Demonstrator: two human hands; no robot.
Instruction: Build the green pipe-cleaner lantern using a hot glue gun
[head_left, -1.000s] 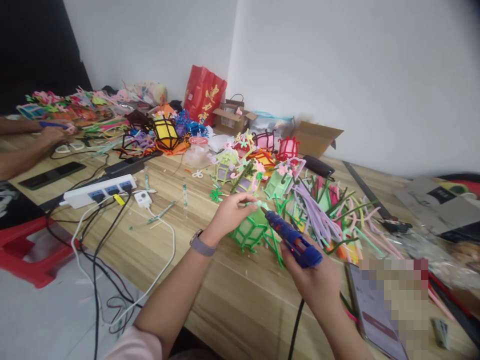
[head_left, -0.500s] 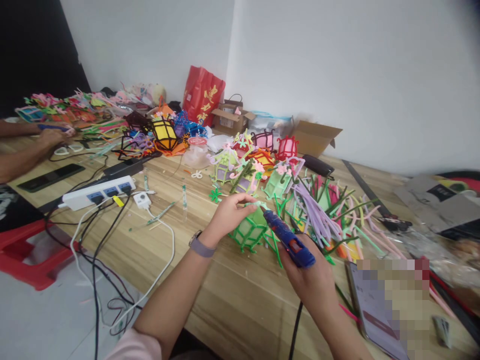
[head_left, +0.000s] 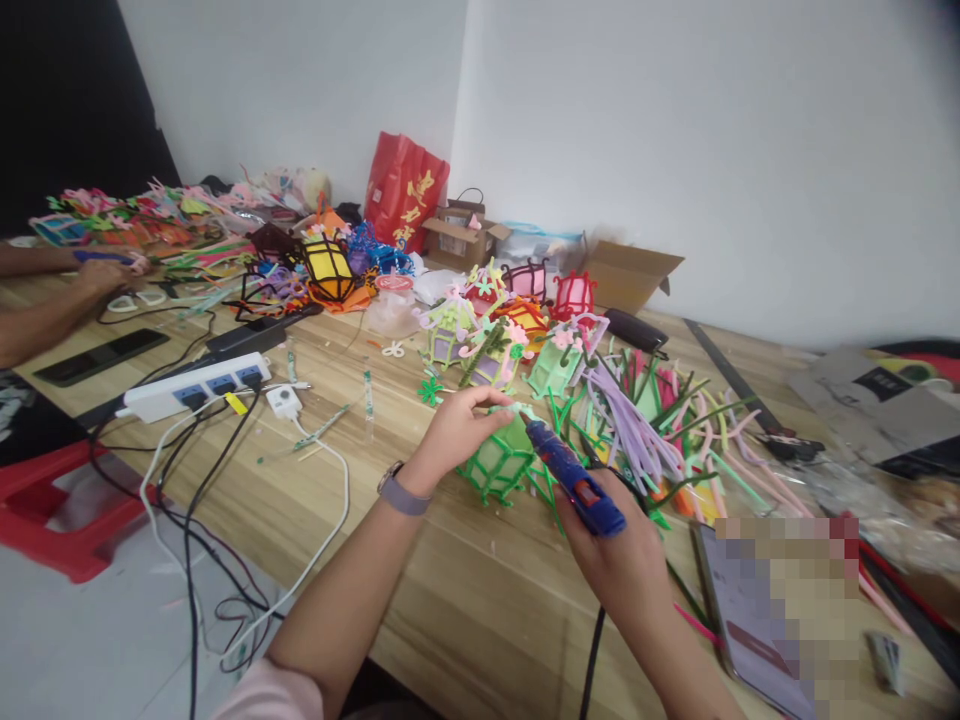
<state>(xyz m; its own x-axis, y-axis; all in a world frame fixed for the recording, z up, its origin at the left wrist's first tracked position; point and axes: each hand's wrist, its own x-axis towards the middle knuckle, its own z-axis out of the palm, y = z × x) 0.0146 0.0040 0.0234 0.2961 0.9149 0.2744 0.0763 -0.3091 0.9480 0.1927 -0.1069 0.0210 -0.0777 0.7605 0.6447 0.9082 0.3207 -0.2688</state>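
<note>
My right hand point(head_left: 619, 550) is wrapped around a blue hot glue gun point(head_left: 574, 478), its nozzle pointing up and left. At the nozzle tip is a small pale green pipe-cleaner piece point(head_left: 523, 410), pinched in the fingers of my left hand point(head_left: 465, 425). Just below and behind these fingers a green pipe-cleaner lantern point(head_left: 495, 462) stands on the table; whether my left hand touches it I cannot tell. A green pipe-cleaner flower point(head_left: 430, 389) lies left of the lantern. Behind it stand several finished-looking lanterns, among them a light green one point(head_left: 553, 370).
Lilac pipe cleaners point(head_left: 626, 420) lie in a bundle to the right, near a phone point(head_left: 750, 620). A white power strip point(head_left: 196, 385) with trailing cables is on the left. A co-worker's hands point(head_left: 90, 285) hold a blue tool at far left. A red bag point(head_left: 405, 190) stands by the wall.
The glue gun and my right hand have shifted very slightly to the left. My left hand keeps its pinch in the same place.
</note>
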